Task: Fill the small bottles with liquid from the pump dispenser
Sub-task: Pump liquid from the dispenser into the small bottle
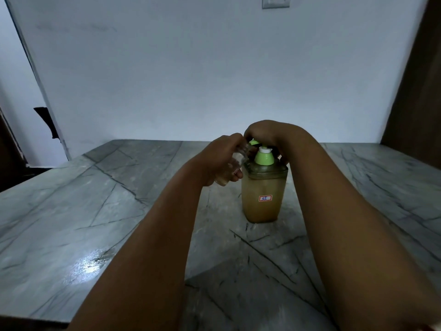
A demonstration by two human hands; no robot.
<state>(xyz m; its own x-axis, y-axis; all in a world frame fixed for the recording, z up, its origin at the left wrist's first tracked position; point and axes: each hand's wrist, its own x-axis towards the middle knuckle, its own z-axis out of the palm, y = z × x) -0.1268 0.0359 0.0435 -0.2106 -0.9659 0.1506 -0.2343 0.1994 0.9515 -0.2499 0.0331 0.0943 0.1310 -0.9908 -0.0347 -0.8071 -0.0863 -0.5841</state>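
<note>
A square pump dispenser (263,197) full of amber liquid stands on the marble table (100,211), with a green pump collar and a small white label. My right hand (265,133) lies curled over the green pump head and covers most of it. My left hand (220,161) grips a small clear bottle (235,163), tilted with its mouth up at the green spout. A little amber liquid shows in the bottle's lower end. Part of the bottle is hidden by my fingers.
The grey marble table reaches back to a white wall (214,68). A wall switch plate (276,1) sits high up. A dark wooden panel (415,91) stands at the right, and the table's left edge drops off near a dark doorway.
</note>
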